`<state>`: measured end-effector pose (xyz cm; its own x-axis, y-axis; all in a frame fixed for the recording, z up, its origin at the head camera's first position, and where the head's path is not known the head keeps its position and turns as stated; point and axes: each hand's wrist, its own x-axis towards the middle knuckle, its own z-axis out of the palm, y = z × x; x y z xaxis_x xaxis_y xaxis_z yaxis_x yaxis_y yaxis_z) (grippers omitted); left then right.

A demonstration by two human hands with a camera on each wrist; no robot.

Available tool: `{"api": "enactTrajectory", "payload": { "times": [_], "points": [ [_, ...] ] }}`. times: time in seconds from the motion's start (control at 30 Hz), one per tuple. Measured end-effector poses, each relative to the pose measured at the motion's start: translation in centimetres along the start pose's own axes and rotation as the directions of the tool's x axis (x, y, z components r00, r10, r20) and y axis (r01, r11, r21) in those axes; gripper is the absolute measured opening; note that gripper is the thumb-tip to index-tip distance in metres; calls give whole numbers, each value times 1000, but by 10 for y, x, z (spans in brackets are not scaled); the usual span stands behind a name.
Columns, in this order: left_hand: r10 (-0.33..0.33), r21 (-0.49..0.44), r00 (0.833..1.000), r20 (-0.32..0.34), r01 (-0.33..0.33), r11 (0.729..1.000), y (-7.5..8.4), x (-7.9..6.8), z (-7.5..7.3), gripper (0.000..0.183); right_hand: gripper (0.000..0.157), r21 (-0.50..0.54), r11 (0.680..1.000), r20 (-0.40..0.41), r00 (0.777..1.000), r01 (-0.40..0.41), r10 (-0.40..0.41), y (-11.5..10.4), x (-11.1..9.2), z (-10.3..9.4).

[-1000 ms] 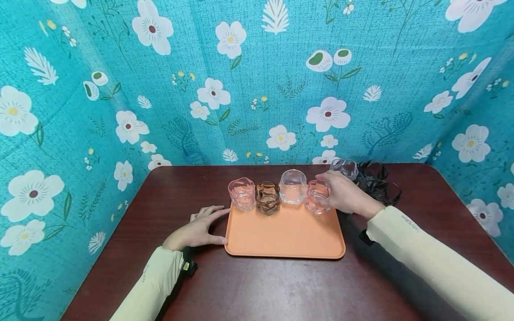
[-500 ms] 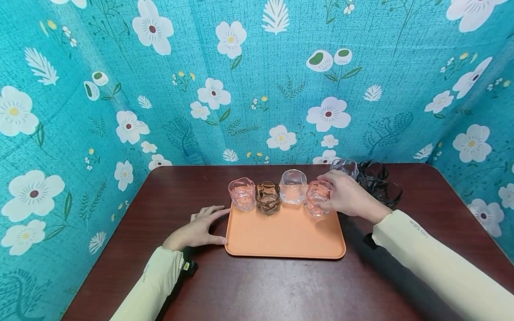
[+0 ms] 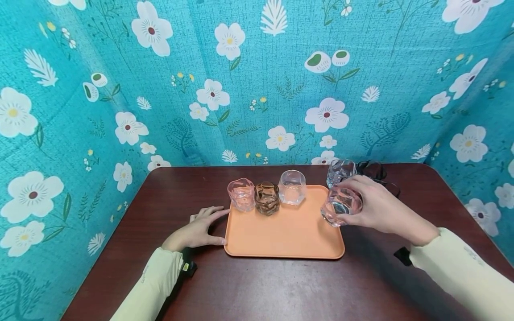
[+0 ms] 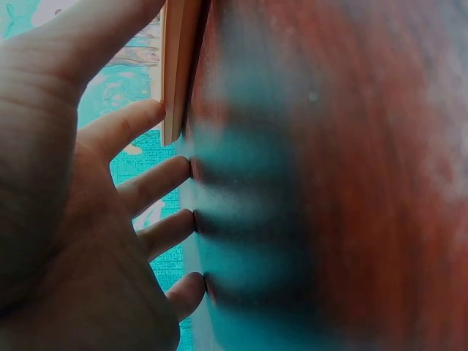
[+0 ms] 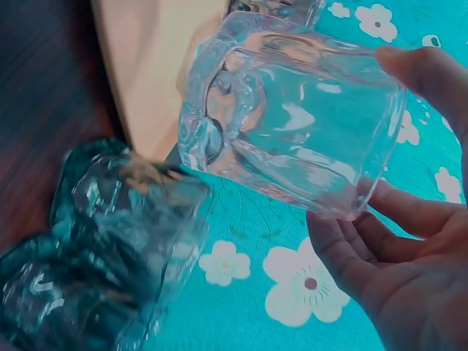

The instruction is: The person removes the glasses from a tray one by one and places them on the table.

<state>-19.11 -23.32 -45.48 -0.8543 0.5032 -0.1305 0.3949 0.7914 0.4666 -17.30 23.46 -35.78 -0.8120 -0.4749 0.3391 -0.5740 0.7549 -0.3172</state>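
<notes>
My right hand (image 3: 379,205) grips a pale pink glass cup (image 3: 340,206) by its rim, thumb on one side and fingers on the other. The cup is tilted over the right edge of an orange tray (image 3: 277,234). In the right wrist view the cup (image 5: 307,124) shows wavy clear walls and a thick base. My left hand (image 3: 196,229) lies at the tray's left edge with its fingers spread. Thumb and index fingertips meet the tray rim (image 4: 175,73) in the left wrist view. Along the tray's back stand a pink cup (image 3: 242,196), a brown cup (image 3: 267,199) and a clear cup (image 3: 292,188).
Behind the right hand stands a clear greyish cup (image 3: 340,170), with dark grey cups (image 3: 371,169) beside it, partly hidden by the hand. Everything is on a dark red-brown table (image 3: 261,290). A teal floral cloth (image 3: 249,133) hangs behind and at both sides.
The right hand has lifted the pink cup from the tray's back right corner and moved it right and slightly toward me, tilting it. The left hand has stayed still.
</notes>
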Motion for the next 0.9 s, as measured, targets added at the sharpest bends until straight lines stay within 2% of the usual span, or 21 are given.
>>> {"api": "enactTrajectory", "payload": {
  "times": [0.2, 0.4, 0.6, 0.9],
  "points": [
    [-10, 5, 1000, 3, 10, 1000, 0, -1, -1, 91, 70, -37, 999, 21, 999, -29, 30, 3, -20, -9],
    [3, 5, 1000, 6, -3, 1000, 0, 0, -1, 91, 72, -44, 996, 6, 997, -78, 78, 12, -38, -11],
    [-3, 8, 1000, 1, 3, 1000, 0, 0, -1, 91, 75, -46, 991, 7, 992, -128, 128, 23, -53, -8],
    [6, 9, 1000, 0, -6, 1000, 0, 0, 0, 91, 73, -20, 987, 66, 984, -162, 163, 38, -62, 5]
  ]
}}
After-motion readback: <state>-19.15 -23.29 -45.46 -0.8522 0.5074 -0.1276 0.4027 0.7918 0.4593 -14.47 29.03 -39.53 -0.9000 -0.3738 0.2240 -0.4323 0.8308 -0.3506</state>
